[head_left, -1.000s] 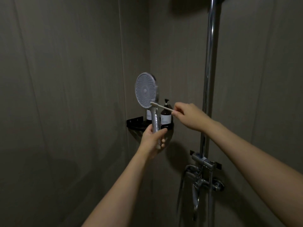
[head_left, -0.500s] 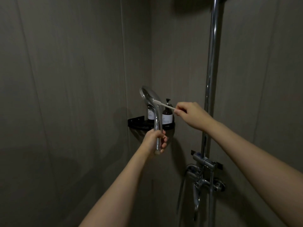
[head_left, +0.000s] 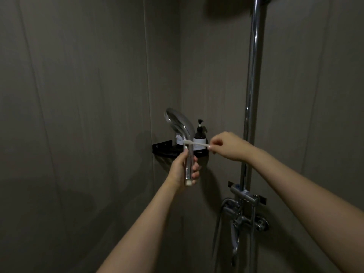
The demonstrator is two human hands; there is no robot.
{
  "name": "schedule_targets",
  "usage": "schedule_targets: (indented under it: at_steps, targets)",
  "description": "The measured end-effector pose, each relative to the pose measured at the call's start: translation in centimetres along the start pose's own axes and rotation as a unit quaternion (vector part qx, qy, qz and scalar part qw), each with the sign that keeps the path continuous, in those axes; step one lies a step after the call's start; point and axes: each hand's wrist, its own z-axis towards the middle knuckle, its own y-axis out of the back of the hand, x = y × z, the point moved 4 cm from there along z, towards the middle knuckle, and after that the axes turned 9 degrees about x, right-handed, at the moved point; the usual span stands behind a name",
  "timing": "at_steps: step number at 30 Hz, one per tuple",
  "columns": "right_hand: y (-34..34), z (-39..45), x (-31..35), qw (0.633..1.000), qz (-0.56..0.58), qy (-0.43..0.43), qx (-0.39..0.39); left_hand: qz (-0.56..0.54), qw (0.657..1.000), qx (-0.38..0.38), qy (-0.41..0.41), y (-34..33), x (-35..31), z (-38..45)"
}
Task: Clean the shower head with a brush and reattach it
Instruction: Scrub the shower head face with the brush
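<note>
Head view, dim shower corner. Shower head (head_left: 180, 125) is off its mount and carries no hose at the handle's lower end (the white fitting there shows bare), so detaching is done. It is held upright in front of the black corner shelf (head_left: 163, 147), chrome back toward the camera, spray face turned away and not visible. Brush (head_left: 195, 143) lies roughly level, bristle end against the neck where the handle meets the head. Judgement: scrubbing is under way, now on the neck and back; whether the nozzle face is already clean cannot be told from this angle. Left to do: finish brushing, then reconnect to the hose and return the head to the chrome riser pole (head_left: 253, 91) above the mixer valve (head_left: 244, 198). Left hand (head_left: 182, 168) reaches forward with arm nearly straight, fingers wrapped closed around the lower handle, thumb on the near side. Right hand (head_left: 226, 145) comes in from the right, wrist slightly raised, fingertips pinching the brush's tail end. Two pump bottles (head_left: 200, 137) stand on the shelf just behind the shower head, untouched.
</note>
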Motion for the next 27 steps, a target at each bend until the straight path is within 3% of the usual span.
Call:
schedule_targets:
  at_steps: [2, 6, 9, 13, 27]
  targets:
    - [-0.4, 0.0, 0.0, 1.000, 0.015, 0.002, 0.018, -0.034, 0.999, 0.007, 0.005, 0.2, 0.0, 0.0]
    - [-1.0, -0.6, -0.4, 0.985, 0.047, -0.027, 0.166, -0.056, 0.998, -0.009, 0.005, 0.8, 0.6, 0.0]
    - [-1.6, -0.9, -0.6, 0.972, 0.066, -0.032, 0.222, -0.093, 0.995, -0.036, -0.010, 1.2, 0.4, 0.2]
    - [-2.9, -0.5, -0.2, 0.970, 0.062, -0.012, 0.234, -0.160, 0.986, -0.046, -0.019, 1.3, -0.2, 0.4]
    - [-1.5, -0.9, -2.3, 0.972, 0.013, -0.070, 0.225, -0.129, 0.989, -0.062, -0.028, 2.1, 0.4, 1.2]
